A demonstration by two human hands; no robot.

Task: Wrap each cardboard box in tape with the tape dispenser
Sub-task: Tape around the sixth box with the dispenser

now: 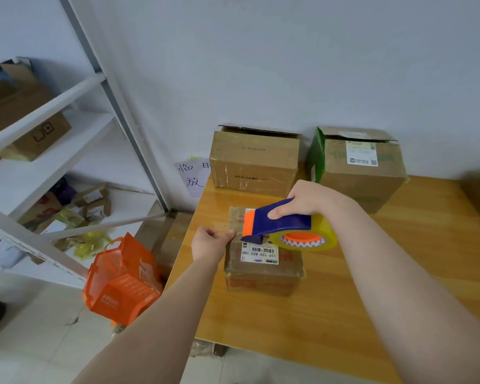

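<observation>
Small cardboard box (262,270) sits near the table's (344,300) left edge. Our right hand (308,199) grasps the tape dispenser (277,221) just above the box top. Our left hand (209,245) pinches the tape strip (237,233) at the box's left edge.

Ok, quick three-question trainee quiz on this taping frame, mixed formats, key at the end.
1. True or false: the right hand holds the blue-and-orange plastic tape dispenser over the small brown cardboard box with the white label.
2. What does the left hand pinch? A) the free end of the clear tape at the box's left edge; B) a marker pen; C) scissors.
3. What colour is the handled carrier bag on the floor left of the yellow-brown wooden table?
Key: 1 true; 2 A; 3 orange.
</observation>
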